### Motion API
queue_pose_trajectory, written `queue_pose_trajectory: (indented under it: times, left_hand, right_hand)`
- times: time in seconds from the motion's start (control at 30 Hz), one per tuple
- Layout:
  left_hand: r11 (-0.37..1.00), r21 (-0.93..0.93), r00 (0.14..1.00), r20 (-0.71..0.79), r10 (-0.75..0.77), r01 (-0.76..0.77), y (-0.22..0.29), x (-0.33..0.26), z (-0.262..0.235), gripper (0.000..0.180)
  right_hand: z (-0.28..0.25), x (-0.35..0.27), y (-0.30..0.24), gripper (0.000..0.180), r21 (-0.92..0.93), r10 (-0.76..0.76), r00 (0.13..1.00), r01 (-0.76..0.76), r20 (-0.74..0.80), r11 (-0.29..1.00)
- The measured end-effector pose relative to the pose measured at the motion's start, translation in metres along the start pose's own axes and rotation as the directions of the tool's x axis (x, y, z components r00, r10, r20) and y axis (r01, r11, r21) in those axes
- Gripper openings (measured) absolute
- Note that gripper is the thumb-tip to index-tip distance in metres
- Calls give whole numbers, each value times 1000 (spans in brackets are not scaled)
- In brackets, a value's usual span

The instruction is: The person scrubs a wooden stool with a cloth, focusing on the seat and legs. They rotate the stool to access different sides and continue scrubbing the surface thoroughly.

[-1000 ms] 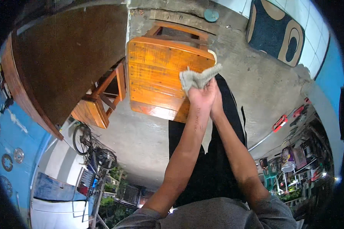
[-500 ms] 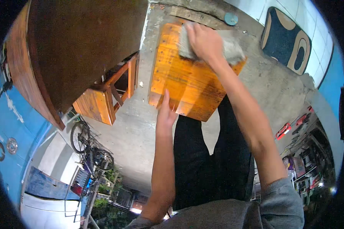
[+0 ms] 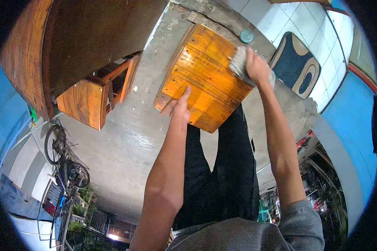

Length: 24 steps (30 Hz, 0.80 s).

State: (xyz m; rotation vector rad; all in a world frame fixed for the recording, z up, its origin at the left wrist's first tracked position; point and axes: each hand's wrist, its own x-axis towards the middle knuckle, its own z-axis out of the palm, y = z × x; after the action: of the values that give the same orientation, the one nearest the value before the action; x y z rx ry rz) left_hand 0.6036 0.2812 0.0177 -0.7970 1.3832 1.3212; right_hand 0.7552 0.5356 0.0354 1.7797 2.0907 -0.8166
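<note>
Wiping the top of a small orange wooden stool (image 3: 205, 79) standing on the grey concrete floor (image 3: 125, 142), just in front of the legs in black trousers (image 3: 222, 167).

Right hand (image 3: 257, 67) closed over a crumpled grey cloth (image 3: 238, 62), pressing it on the stool's far right part, near the edge. Left hand (image 3: 181, 104) open and holding nothing, fingers stretched flat on the stool's near left corner, apparently steadying it.

Around it: a dark round wooden counter (image 3: 71, 46) at the far left, a 2nd wooden stool (image 3: 92, 102) tucked under its edge, a blue and cream mat (image 3: 297, 62) on the tiled floor (image 3: 310, 25) at the far right, a small teal lid (image 3: 246, 36) just beyond the stool, a bicycle (image 3: 65, 163) well apart at the near left.

To do the step well, probably: keep the left palm firm so the stool does not slide on the concrete; spread the cloth flatter for fuller contact; run strokes along the slats, overlapping, from far edge to near; work into the gaps between the slats; shift the bracing hand once the rest is done, so the covered corner gets wiped too.
</note>
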Motion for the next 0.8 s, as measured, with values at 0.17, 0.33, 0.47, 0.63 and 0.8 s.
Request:
queue_pose_trajectory:
  times: [0.17,0.33,0.47,0.63,0.8]
  left_hand:
    - [990,55,981,-133,138,-132,-30,19,-3,71]
    - [971,135,958,-186,219,-196,-37,29,-7,73]
    - [979,119,972,-151,181,-163,-37,27,-9,74]
    - [1000,16,998,60,11,-12,-23,9,-3,74]
    - [987,113,973,-188,132,-112,-41,41,-28,79]
  right_hand:
    - [18,34,17,61,-186,-25,996,42,90,982]
    - [20,64,-110,49,5,-221,969,222,113,975]
    - [17,60,-116,54,91,-193,979,187,69,978]
    - [11,33,7,69,-4,-26,984,27,174,1000]
    - [-5,18,42,72,-92,121,969,-103,217,990]
